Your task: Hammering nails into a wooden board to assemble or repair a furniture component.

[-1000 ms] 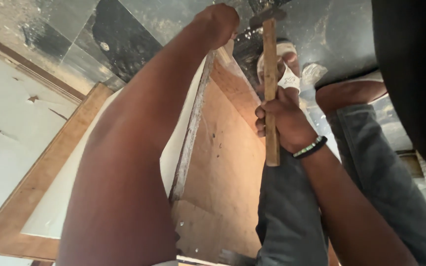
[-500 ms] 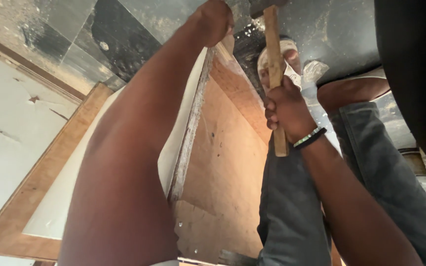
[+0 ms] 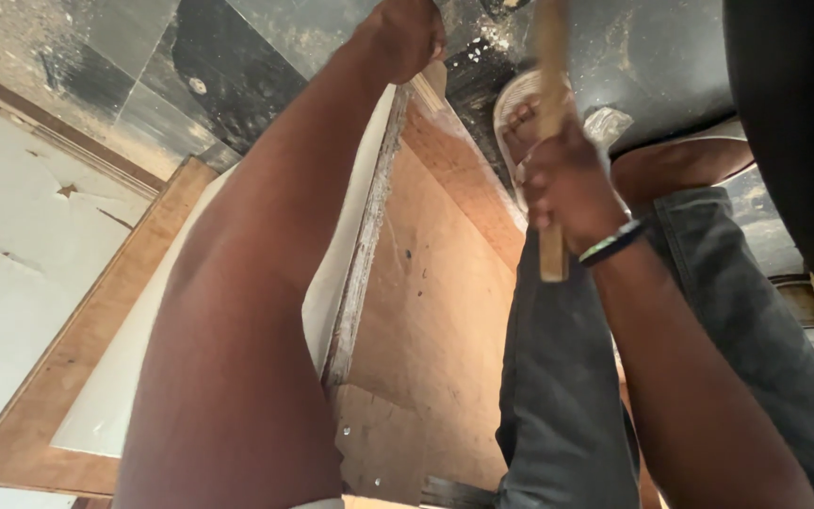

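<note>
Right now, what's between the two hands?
Head view: between the left hand and the right hand gripping the wooden handle lie the brown board's top corner and dusty dark floor.

Single head view, steep downward, close over arms, toward tiled floor.

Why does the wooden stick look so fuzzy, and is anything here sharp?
In the head view, the wooden handle in the right hand is smeared by motion blur; the left hand on the board edge is fairly crisp; the left forearm looms large from wide-angle closeness; daylight is soft, with the dark floor dull, not glaring.
</note>
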